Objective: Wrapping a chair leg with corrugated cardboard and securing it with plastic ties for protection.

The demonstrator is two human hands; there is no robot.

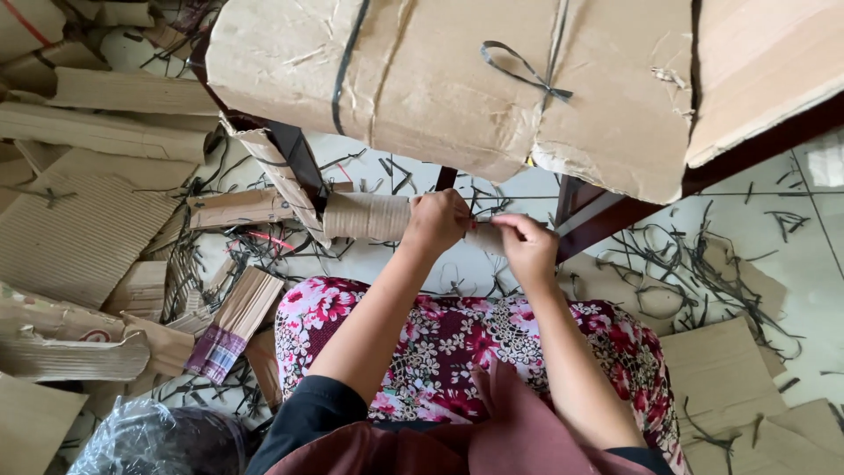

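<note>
Cardboard roll (369,216) lying 9-to-3 o'clock, clenched by left hand (437,222), right hand (527,248) pinching its 3 o'clock end.

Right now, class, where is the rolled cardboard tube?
In the head view, the cardboard tube sits centre frame, gripped by the left hand, just below the table's big cardboard sheet.

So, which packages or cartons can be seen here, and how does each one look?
Cardboard carton: top centre on a dark wooden frame, brown, creased, torn, bound with black straps.
Corrugated cardboard roll: centre, tan, held by left hand and right hand.
Clear plastic bag: bottom left, crumpled.
</note>
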